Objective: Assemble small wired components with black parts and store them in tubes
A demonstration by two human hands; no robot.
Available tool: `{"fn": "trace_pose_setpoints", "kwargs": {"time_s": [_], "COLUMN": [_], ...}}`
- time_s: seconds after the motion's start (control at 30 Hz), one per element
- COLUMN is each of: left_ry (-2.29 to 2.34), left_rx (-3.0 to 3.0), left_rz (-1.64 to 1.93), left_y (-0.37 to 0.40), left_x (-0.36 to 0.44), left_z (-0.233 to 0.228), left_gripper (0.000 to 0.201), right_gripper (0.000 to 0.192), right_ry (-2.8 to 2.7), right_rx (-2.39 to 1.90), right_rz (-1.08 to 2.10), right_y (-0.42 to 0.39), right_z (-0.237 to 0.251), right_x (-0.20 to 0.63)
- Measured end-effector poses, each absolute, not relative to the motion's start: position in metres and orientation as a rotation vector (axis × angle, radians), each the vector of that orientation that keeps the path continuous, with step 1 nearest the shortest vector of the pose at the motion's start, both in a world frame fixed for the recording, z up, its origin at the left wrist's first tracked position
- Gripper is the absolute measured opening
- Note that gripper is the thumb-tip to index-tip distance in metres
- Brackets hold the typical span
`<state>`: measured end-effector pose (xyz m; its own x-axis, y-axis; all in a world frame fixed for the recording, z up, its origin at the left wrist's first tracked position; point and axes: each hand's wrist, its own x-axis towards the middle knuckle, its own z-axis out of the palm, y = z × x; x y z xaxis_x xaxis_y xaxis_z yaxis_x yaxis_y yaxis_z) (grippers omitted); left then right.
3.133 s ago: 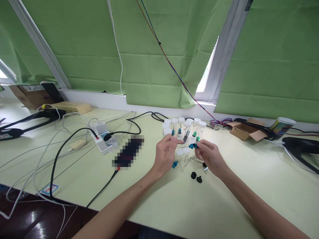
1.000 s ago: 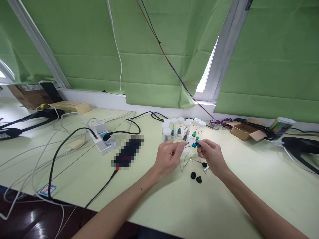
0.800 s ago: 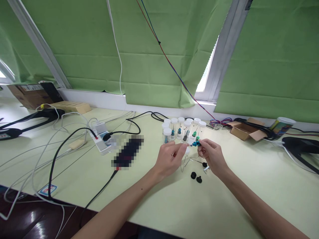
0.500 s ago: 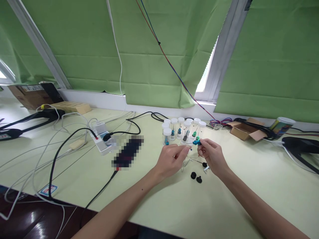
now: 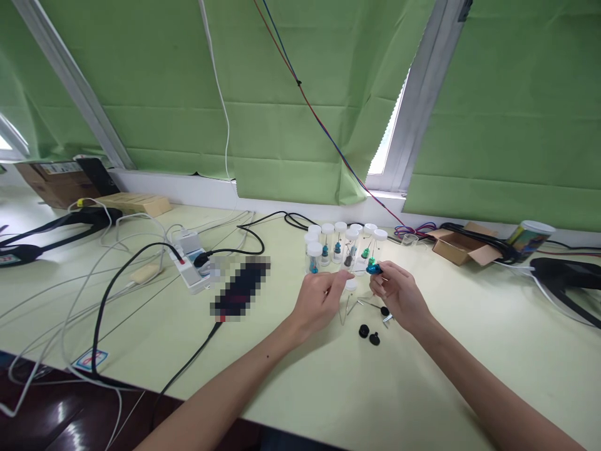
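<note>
A moment ago the blue-capped pin lay level between the two hands, its thin shaft reaching across to the left fingers; now the right hand has drawn it in and tipped it, so the blue cap sits right at the fingertips and the shaft no longer shows spanning the gap. To my eye that means the piece has passed wholly to the right hand. The right grip is pinched closed on the blue cap, thumb against forefinger, just in front of the cluster of white-lidded vials standing on the counter. The left hand hovers close beside, fingers curled together; whether anything thin is caught in that grip I cannot tell. A loose white lid lies on the counter between the two hands, near the left fingertips. Below the right hand lie two small black caps and some bare wire pins, apart from either hand.
</note>
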<state>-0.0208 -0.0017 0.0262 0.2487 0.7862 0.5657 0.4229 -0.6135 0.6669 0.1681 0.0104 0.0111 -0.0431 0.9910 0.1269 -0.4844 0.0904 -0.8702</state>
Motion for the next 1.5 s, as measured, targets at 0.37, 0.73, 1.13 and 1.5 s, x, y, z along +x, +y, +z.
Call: {"fn": "trace_pose_setpoints", "kwargs": {"time_s": [0.37, 0.73, 1.13, 1.5], "left_ry": [0.984, 1.026, 0.948, 0.838], "left_rx": [1.882, 2.016, 2.148, 2.112], "left_rz": [1.350, 1.246, 1.163, 1.053], "left_y": [0.0030, 0.0014, -0.0045, -0.0046], "left_x": [-0.0252, -0.0255, -0.0248, -0.0243], "left_z": [0.0240, 0.0242, 0.0301, 0.0277], "left_gripper": [0.068, 0.059, 0.045, 0.044], "right_gripper": [0.024, 0.028, 0.028, 0.028], "right_ry": [-1.005, -1.076, -1.057, -1.034], "right_rx": [-0.793, -0.931, -0.943, -0.932], "right_rz": [1.322, 1.086, 1.012, 1.045], "right_y": [0.0105, 0.0117, 0.0093, 0.0087], "right_z": [0.0113, 0.0053, 0.0092, 0.0113], "right_x": [0.1676, 0.1673, 0.1653, 0.1647]}}
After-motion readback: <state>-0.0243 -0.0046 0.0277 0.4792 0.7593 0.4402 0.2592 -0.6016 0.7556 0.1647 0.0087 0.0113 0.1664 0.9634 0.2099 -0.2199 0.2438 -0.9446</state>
